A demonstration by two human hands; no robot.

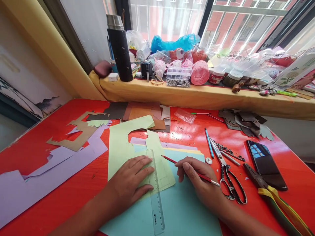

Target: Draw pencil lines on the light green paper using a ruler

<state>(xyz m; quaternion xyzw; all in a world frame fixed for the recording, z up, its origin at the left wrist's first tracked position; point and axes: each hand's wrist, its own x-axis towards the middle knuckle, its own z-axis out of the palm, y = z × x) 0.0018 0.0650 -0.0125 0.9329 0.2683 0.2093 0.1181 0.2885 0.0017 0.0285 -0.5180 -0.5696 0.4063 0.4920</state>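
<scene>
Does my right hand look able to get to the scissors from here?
Probably yes: the scissors lie close beside the right hand with nothing visible blocking them, though its grip on the red pencil might hinder grasping.

Two bare hands (131, 180), two bare forearms (91, 209)

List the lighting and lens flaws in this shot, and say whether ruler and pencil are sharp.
Head view: window washed out, white glare far back on the table, the window mirrored in the phone; same view: the flask leans, probably wide-angle distortion; same view: ruler and pencil look fairly sharp, the ruler's finest marks too small to read.
</scene>
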